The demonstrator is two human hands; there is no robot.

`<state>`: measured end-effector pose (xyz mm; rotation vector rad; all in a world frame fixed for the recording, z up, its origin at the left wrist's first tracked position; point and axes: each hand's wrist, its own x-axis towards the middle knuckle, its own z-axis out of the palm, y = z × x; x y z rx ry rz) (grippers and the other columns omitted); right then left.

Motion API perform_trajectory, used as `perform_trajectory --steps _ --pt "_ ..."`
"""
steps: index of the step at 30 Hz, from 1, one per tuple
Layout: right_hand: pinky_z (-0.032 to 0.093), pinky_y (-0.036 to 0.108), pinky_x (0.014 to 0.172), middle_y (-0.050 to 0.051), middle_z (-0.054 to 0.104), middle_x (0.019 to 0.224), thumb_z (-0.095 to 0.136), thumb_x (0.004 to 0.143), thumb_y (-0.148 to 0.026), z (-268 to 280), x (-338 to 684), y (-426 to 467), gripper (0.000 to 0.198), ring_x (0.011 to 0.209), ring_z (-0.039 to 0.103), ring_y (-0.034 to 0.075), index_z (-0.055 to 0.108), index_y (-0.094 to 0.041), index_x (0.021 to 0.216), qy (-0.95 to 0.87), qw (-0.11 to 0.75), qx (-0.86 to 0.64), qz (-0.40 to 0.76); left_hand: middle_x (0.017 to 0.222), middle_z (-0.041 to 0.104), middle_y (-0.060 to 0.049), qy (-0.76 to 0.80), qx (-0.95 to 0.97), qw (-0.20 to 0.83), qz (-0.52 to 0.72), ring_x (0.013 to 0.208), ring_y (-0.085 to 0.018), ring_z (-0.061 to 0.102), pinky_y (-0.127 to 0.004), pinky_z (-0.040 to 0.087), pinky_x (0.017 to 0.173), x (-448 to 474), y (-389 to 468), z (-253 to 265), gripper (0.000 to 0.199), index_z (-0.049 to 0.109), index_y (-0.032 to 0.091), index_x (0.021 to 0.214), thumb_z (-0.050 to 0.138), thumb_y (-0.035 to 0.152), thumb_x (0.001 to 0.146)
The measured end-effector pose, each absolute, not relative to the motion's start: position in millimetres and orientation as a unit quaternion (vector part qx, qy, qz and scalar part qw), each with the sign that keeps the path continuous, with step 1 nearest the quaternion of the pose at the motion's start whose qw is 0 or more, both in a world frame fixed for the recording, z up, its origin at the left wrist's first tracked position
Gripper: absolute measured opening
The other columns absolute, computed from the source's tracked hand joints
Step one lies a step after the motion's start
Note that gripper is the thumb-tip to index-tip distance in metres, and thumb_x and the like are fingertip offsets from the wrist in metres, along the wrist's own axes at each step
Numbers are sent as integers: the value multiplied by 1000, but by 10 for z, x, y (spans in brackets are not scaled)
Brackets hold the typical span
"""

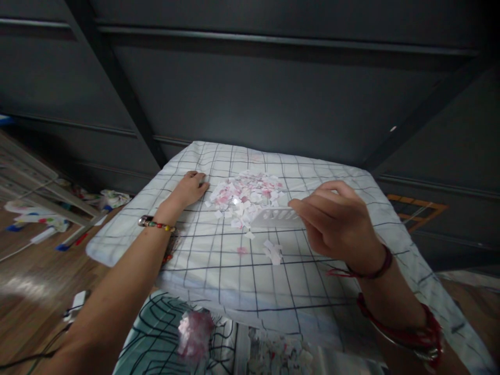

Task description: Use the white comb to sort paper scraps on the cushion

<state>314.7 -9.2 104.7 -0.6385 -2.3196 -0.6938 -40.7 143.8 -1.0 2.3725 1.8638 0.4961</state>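
A heap of small white and pink paper scraps (253,192) lies on a white checked cloth (219,276). Held in my right hand (336,221) is a flat white plastic piece with a row of slots (275,214); its far end meets the near right side of the heap. My left hand (190,188) rests on the cloth just left of the scraps, fingers apart and holding nothing. Nearer to me are a small cluster of white scraps (273,252) and a single pink scrap (242,250).
Below the cloth's front edge sit a clear bag of pink material (194,333) and a clear container of mixed scraps (279,354). A dark panelled wall (250,94) stands behind. To the left are a metal rack (58,187) and a white plug block (78,301) on the wooden floor.
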Motion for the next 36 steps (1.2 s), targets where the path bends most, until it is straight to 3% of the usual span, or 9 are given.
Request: perform_trajectory --steps 16,36 --pt "49 37 71 -2 62 64 51 81 -2 1069 3204 -102 26 59 51 16 66 -18 96 -886 303 -236 -260 132 68 -19 614 777 44 132 140 -31 52 -46 39 124 -387 1408 30 51 62 8 134 43 34 94" --pt "47 39 72 -1 66 68 50 80 -1 1014 3076 -102 31 64 52 17 67 -20 99 -880 325 -221 -268 130 70 -17 615 776 31 138 139 -31 54 -45 41 123 -348 1399 53 48 65 10 132 44 32 95"
